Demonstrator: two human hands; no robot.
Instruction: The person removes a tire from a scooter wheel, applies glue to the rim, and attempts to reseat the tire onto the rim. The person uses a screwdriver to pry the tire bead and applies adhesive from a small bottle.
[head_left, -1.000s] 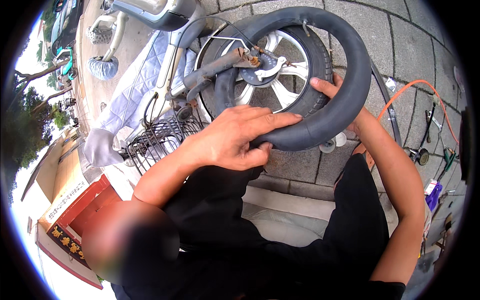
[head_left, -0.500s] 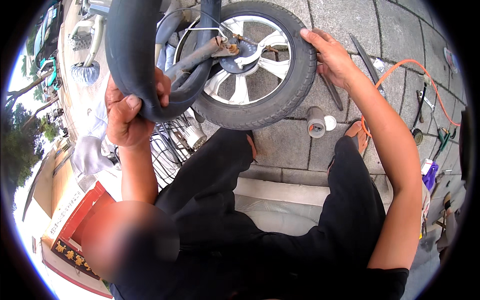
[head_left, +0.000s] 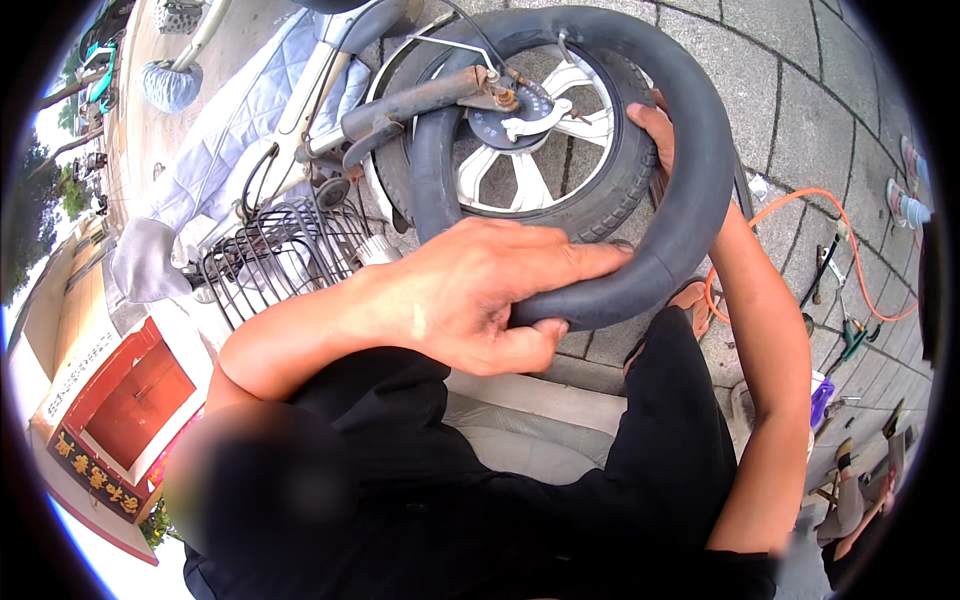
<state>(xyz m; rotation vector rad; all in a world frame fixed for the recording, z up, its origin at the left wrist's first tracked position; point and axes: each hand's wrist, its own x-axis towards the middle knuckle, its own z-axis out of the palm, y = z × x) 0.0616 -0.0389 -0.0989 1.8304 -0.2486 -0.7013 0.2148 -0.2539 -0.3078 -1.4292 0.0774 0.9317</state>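
A black inflated inner tube (head_left: 700, 150) lies in a big loop over the wheel, its near part lifted towards me. My left hand (head_left: 490, 290) is closed on the tube's near side, with fingers on top and thumb below. The tyre (head_left: 610, 205) is mounted round a white spoked rim (head_left: 530, 185), tilted above the pavement. My right hand (head_left: 655, 135) grips the tyre's right edge with the thumb on its face; the tube hides part of this hand. A metal valve stem (head_left: 562, 40) projects from the far part of the tube. The rusty fork leg (head_left: 430, 100) meets the hub.
Left of the wheel stand a black wire basket (head_left: 285, 250) and a light blue quilted cover (head_left: 250, 120). An orange hose (head_left: 840, 200) curves over the paving at right, near green-handled pliers (head_left: 854, 338). Another person's arm (head_left: 855, 530) shows at the lower right.
My left hand has brought the tube down and right, from the upper left to across the wheel. The loop now covers part of the tyre and right hand, which stays at the tyre's edge.
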